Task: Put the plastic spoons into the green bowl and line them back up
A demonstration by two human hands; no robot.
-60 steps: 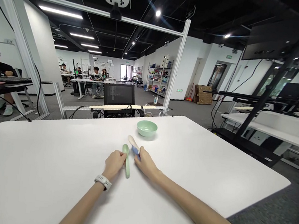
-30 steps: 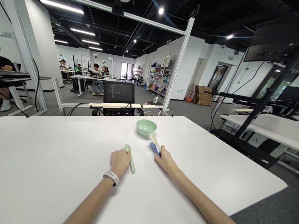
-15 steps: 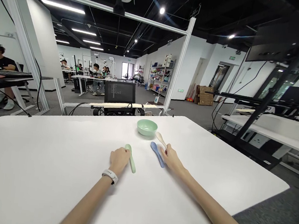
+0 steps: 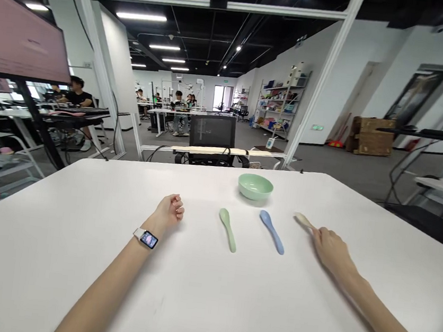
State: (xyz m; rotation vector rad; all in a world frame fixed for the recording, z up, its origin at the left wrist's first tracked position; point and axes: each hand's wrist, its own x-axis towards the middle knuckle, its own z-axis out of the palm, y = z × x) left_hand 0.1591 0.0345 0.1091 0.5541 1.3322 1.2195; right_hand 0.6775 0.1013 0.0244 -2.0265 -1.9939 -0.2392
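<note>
Head view: bowl (image 4: 254,193), green, stands upright on the white table (image 4: 190,296); taken as reference for all positions. Green spoon (image 4: 228,229) lies on the table, nearer the person than the bowl and slightly to its left, scoop end toward the bowl. Blue spoon (image 4: 272,232) lies nearer than the bowl and slightly to its right, tilted much the same way, apart from the green one. Cream spoon (image 4: 304,219) is to the right of the bowl and nearer, scoop pointing back to its side; right hand (image 4: 332,248) grasps the handle, hiding most of it. Cannot tell whether the scoop touches the table. Left hand (image 4: 168,214) is left of the bowl and nearer, released, fingers loosely curled, well apart from the green spoon; watch (image 4: 148,239) on its wrist. Chair (image 4: 212,131) is beyond the bowl, past the table's far edge.
</note>
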